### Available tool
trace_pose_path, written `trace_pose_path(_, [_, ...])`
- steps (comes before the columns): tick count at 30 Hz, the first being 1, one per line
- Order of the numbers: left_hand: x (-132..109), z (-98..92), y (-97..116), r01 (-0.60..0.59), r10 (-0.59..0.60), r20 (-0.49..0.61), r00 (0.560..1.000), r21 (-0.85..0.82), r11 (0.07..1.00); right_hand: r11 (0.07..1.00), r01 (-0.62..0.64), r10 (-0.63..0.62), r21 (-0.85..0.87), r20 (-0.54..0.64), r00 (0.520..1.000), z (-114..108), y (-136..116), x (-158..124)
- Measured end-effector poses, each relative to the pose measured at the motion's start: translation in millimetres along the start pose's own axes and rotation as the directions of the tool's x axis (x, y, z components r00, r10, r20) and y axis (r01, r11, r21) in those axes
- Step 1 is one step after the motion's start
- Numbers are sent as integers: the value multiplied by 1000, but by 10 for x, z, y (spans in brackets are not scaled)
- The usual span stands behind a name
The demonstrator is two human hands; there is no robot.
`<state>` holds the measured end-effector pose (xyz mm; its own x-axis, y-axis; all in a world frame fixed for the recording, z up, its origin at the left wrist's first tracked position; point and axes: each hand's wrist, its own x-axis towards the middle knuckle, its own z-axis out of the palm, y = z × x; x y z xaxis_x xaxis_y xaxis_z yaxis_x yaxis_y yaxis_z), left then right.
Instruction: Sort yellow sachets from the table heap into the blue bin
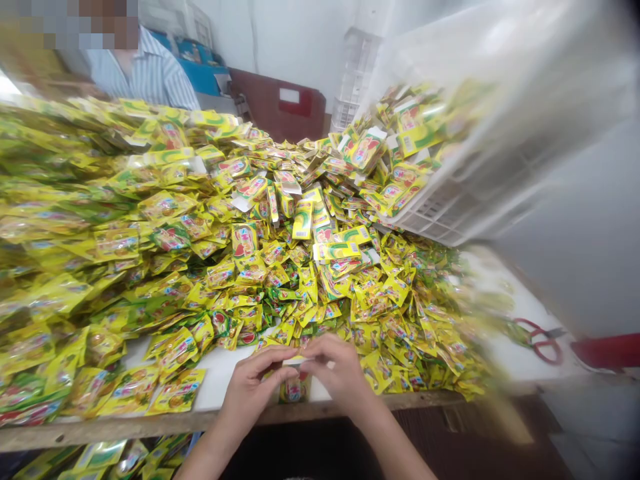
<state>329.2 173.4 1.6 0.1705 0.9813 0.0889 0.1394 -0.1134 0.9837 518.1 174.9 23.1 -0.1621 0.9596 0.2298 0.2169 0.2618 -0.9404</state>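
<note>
- In the head view, the small pack [295, 389] is held at the front edge of the table [217, 377], between the 2 hands, with its printed face partly showing below the fingers.
- The grip of the left hand [257, 380] and that of the right hand [343, 370] are both pinched on the pack's upper end, thumbs and fingers brought together there; how firmly it is pressed cannot be told.
- A white edge or flap [299, 361] is seen between the fingertips; it could be creased or torn if it were pushed unevenly from the 2 sides.
- The pack could be dropped off the table if either pinch were loosened, since the edge lies so near (other sachets [100, 457] are seen lower down, beneath it).
- The sachet pile [117, 243] is heaped steeply; a slide could be set off by a forearm's nudge, and the bare strip by the hands could be covered.
- Loose boxes [303, 220] could be spilled forward from the tilted white crate [425, 213] if it were tipped further.
- The red-handled scissors [544, 333] could be buried by sliding sachets and then be touched unseen.
</note>
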Motion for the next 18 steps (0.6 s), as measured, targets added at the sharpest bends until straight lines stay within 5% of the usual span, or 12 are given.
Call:
trace_pose_path(6, [-112,34,10,-43,42,14,999,34,998,977,184,-189,-109,-42,981,43,-55,-193])
trace_pose_path(9, [-150,34,15,-97,93,42,995,101,990,973,179,-186,-145,-35,982,46,-91,-243])
trace_pose_path(14, [-191,47,-1,-28,30,-29,999,67,997,979,127,-132,-161,-19,991,51,-155,-197])
trace_pose_path(18, [-203,29,9,-115,115,1,993,84,990,969,158,-165,-190,-18,986,100,-170,-194])
